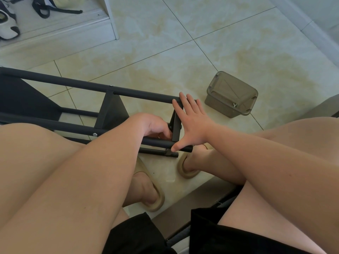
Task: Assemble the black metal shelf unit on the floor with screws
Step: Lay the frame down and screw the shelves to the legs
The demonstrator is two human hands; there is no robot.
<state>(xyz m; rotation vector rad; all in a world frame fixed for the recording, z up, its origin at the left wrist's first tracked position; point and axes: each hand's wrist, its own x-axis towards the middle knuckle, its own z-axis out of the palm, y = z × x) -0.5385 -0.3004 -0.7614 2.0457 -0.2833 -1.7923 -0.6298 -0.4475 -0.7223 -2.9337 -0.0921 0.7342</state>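
A sneaker [7, 24] sits far off at ten o'clock. The shelf [55, 83] lies on its side on the floor [165, 52]. Its black rails run from nine o'clock toward the middle, just in front of the seated person's knees. A silver screw [94, 134] shows in the near rail.

The left hand [156, 125] is curled at the bracket of the end panel, fingers tucked under the palm. I cannot tell whether it holds anything. At six o'clock from the hands, tan slippers [152, 197] rest on the tiles.

Just beside the left hand, at its three o'clock, the right hand [190, 123] is spread flat and wide. Its fingertips lie on the far rail and its thumb presses the near rail's end, gripping nothing. A lidded box [231, 94] stands at two o'clock of that hand, near the shelf's end but apart from it.
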